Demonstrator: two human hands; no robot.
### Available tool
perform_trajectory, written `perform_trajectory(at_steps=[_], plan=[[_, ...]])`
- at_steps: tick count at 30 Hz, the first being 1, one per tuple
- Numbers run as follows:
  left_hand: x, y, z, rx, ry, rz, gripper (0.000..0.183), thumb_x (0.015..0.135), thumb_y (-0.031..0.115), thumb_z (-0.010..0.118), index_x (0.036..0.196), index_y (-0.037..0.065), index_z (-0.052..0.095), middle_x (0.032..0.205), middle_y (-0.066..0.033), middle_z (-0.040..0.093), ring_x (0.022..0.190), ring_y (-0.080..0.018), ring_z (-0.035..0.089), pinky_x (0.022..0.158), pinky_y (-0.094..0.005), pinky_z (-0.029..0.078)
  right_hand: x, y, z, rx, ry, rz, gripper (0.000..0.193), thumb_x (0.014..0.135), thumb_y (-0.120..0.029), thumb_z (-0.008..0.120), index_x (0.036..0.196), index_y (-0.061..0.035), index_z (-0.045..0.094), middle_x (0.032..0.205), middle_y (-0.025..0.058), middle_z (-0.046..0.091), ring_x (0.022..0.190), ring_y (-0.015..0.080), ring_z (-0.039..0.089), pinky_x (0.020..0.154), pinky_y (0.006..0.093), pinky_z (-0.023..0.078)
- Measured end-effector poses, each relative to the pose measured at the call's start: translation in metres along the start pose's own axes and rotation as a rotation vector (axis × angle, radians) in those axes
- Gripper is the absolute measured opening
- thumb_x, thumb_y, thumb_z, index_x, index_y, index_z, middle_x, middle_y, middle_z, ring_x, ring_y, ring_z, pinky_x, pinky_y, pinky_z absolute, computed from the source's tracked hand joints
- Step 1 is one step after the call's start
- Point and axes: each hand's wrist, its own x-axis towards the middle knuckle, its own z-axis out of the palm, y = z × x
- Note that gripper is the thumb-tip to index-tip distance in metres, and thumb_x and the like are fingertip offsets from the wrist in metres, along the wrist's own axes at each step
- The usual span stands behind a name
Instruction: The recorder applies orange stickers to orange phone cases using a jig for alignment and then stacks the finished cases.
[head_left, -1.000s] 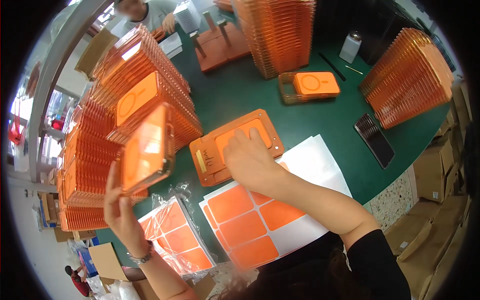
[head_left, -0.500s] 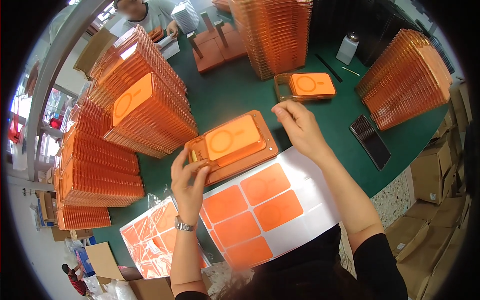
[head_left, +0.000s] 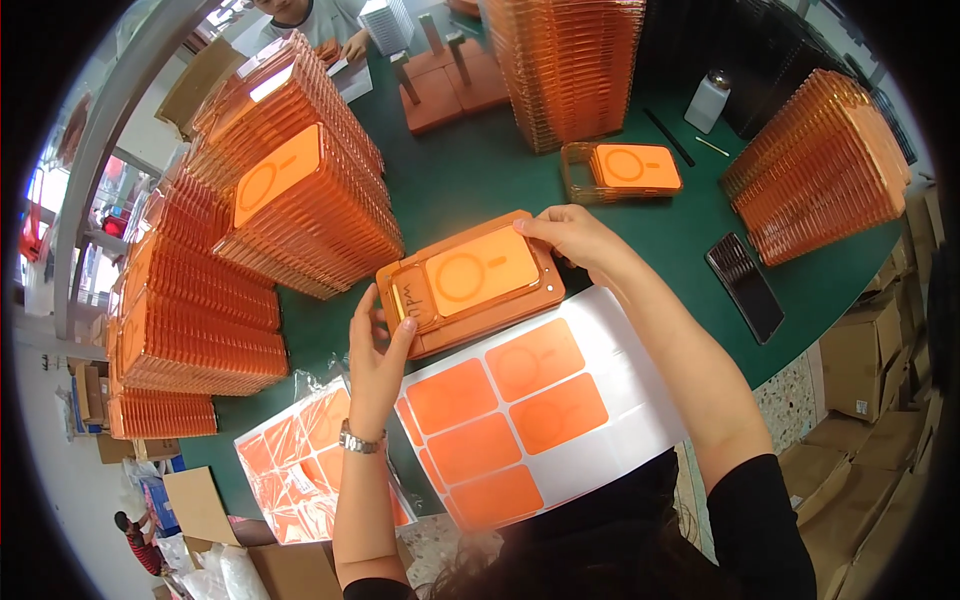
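Note:
A clear orange phone case [head_left: 412,284] lies in a brown-orange block-shaped holder [head_left: 470,337], on the green table. An orange sticker [head_left: 482,270] with a ring and a short bar covers most of the case's back. My left hand [head_left: 376,352] grips the case's left end, thumb on the near corner and fingers along the side. At the far right corner my right hand [head_left: 582,238] pinches the case, thumb on top and fingers partly hidden. Below the holder lies a white sheet [head_left: 640,410] with several orange stickers.
Tall stacks of orange cases stand left [head_left: 330,220], at the back [head_left: 570,80] and right [head_left: 810,170]. A single case [head_left: 635,168], a phone [head_left: 745,288] and a white bottle [head_left: 708,102] lie or stand rightward. Plastic-wrapped sheets [head_left: 300,465] lie at left. Another person [head_left: 310,25] sits across.
My right hand has come down from beside the holder onto the case's far right corner. The sticker-topped case now sits lower and flatter in the holder. My left hand stays at the left end.

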Motion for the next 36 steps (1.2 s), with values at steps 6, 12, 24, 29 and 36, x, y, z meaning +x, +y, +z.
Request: perform_trajectory(at_steps=[6, 12, 24, 29, 36], plan=[[0.007, 0.009, -0.011, -0.189, -0.198, -0.188, 0.080, 0.096, 0.021, 0.072, 0.161, 0.009, 0.028, 0.095, -0.0024, 0.061, 0.083, -0.0083, 0.056, 0.067, -0.0219, 0.043, 0.004, 0.004, -0.002, -0.003, -0.033, -0.029, 0.049, 0.088, -0.047, 0.076, 0.102, -0.0008, 0.066, 0.075, 0.0004, 0.060, 0.071, 0.0107, 0.053, 0.064, 0.0276, 0.040], [0.014, 0.009, -0.022, 0.374, -0.215, 0.054, 0.078, 0.092, 0.034, 0.075, 0.157, 0.010, 0.039, 0.112, -0.0116, 0.058, 0.110, -0.0248, 0.052, 0.090, -0.0339, 0.041, -0.026, -0.005, -0.014, -0.919, 0.054, -0.809, 0.080, 0.079, -0.056, 0.082, 0.137, -0.0057, 0.061, 0.121, 0.0147, 0.058, 0.119, 0.0297, 0.052, 0.101, 0.0410, 0.045], [0.033, 0.014, -0.023, 0.489, -0.267, 0.562, 0.083, 0.083, 0.036, 0.080, 0.150, 0.005, 0.042, 0.147, -0.0200, 0.048, 0.138, -0.0380, 0.044, 0.119, -0.0568, 0.027, -0.019, -0.020, 0.002, -0.982, -0.164, -0.934, 0.096, 0.068, -0.054, 0.086, 0.142, -0.0025, 0.054, 0.140, 0.0174, 0.053, 0.133, 0.0350, 0.045, 0.111, 0.0461, 0.035], [0.032, 0.006, -0.019, 0.545, -0.200, 0.685, 0.081, 0.081, 0.037, 0.080, 0.146, 0.006, 0.042, 0.146, -0.0206, 0.049, 0.136, -0.0401, 0.046, 0.119, -0.0577, 0.028, -0.011, -0.017, 0.011, -0.904, -0.228, -1.042, 0.096, 0.068, -0.049, 0.086, 0.142, 0.0005, 0.051, 0.136, 0.0172, 0.057, 0.128, 0.0330, 0.052, 0.111, 0.0445, 0.036], [0.028, 0.034, -0.008, 0.222, 0.079, 0.612, 0.092, 0.089, 0.034, 0.073, 0.159, 0.003, 0.023, 0.166, -0.0213, 0.023, 0.153, -0.0395, 0.025, 0.122, -0.0495, 0.024, -0.010, -0.055, -0.029, -0.781, -0.166, -1.012, 0.093, 0.072, -0.038, 0.085, 0.147, 0.0004, 0.045, 0.137, 0.0208, 0.052, 0.125, 0.0374, 0.053, 0.110, 0.0447, 0.042]])
